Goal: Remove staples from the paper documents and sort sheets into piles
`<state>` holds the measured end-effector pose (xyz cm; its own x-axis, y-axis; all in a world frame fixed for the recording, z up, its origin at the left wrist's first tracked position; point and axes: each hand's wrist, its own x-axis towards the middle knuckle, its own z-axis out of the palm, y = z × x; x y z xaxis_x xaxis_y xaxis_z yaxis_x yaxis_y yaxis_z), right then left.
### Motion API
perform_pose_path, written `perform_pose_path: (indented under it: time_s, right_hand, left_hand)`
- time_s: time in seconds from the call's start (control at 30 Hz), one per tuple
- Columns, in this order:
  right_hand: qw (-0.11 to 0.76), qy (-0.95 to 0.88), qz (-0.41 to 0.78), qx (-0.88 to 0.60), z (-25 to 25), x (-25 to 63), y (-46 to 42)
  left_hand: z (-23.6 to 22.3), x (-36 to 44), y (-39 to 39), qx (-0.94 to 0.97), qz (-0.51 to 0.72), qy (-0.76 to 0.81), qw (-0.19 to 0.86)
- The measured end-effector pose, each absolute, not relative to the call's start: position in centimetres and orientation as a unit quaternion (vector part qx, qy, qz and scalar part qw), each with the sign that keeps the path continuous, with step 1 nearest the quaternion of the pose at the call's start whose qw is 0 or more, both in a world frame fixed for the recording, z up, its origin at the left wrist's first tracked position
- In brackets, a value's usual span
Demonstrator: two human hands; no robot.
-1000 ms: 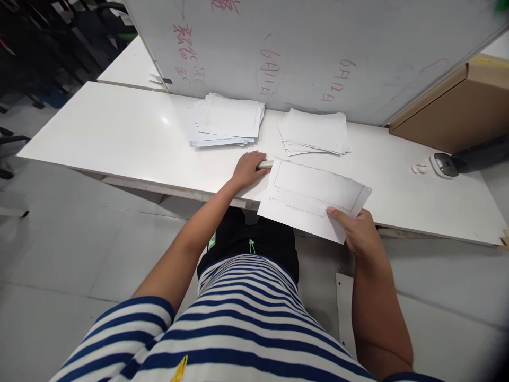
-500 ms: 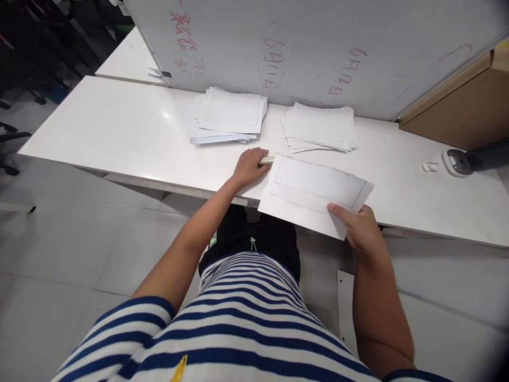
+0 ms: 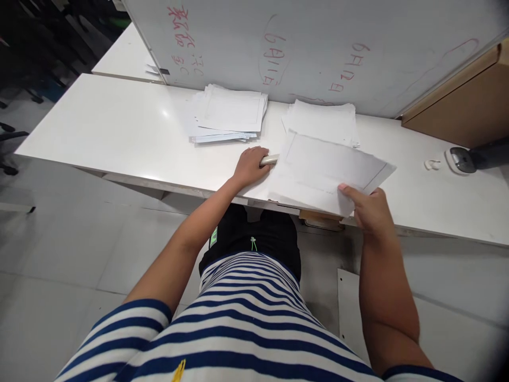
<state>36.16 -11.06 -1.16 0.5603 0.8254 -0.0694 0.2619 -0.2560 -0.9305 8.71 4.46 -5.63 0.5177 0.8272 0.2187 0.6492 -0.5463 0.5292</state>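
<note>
holding paper (image 3: 328, 164) in right hand (image 3: 373, 209), rod (image 3: 271, 159) in left hand (image 3: 249, 167)

This looks like an office or study room: a whiteboard (image 3: 314, 58) bears red handwritten dates, paper stacks (image 3: 233, 111) lie along the long white table (image 3: 119, 127), and dark wheeled chairs (image 3: 10, 169) crowd the far left over a tiled floor (image 3: 59, 239).

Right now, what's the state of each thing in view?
Left hand: closed around pale rod
Pale rod: one end exposed
Right hand: gripping held paper
Held paper: overlaps right stack in view
Right stack: uneven, partly covered
Left stack: uneven
Whiteboard: upright, written on
Brown box: open or closed unclear
</note>
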Motion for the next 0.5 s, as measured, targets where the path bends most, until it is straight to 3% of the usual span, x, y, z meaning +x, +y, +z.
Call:
perform_pose_path:
  time_s: [0.27, 0.37, 0.5]
  right_hand:
    - [0.526, -0.4, 0.172, -0.731, 3.7, 39.4, 0.3]
    - [0.471, -0.422, 0.169, -0.756, 3.7, 40.2, 4.6]
    - [0.337, -0.439, 0.161, -0.817, 2.1, 40.3, 8.5]
  left_hand:
    - [-5.3, 8.8, 4.4, 0.847, 0.231, 0.438, 0.194]
    - [-5.3, 8.7, 4.4, 0.848, 0.225, 0.44, 0.191]
    - [-5.4, 8.7, 4.4, 0.846, 0.223, 0.443, 0.193]
